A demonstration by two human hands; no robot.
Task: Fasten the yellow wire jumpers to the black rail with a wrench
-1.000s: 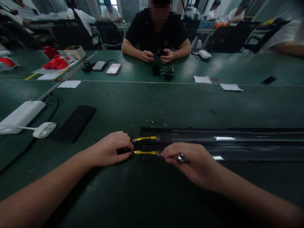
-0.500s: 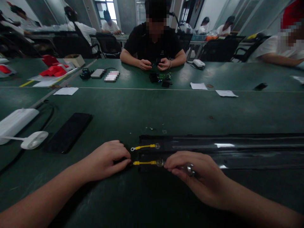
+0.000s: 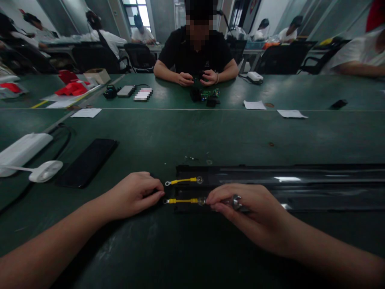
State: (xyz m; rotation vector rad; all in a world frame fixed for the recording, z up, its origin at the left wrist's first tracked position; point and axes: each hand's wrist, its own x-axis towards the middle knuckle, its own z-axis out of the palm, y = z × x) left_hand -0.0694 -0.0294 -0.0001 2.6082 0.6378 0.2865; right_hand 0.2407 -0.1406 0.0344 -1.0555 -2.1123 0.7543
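Note:
A long black glossy rail point(image 3: 288, 186) lies across the green table in front of me. Two short yellow wires with ring terminals lie at its left end: the far wire point(image 3: 182, 181) and the near wire point(image 3: 182, 200). My left hand point(image 3: 136, 194) is closed, its fingertips pinching the left end of the near wire. My right hand point(image 3: 243, 208) is closed on a small shiny metal tool point(image 3: 236, 202), its fingertips pressed at the near wire's right end on the rail.
A black phone point(image 3: 88, 161) and a white device with a cord point(image 3: 25, 148) lie to the left. Small screws point(image 3: 192, 157) sit just beyond the rail. Across the table a person in black point(image 3: 197, 54) handles small parts; papers point(image 3: 255, 105) lie nearby.
Both hands stay on the near yellow wire. The view tilted slightly, so the rail and hands sit a little differently in the picture; the hands' grip has not visibly changed.

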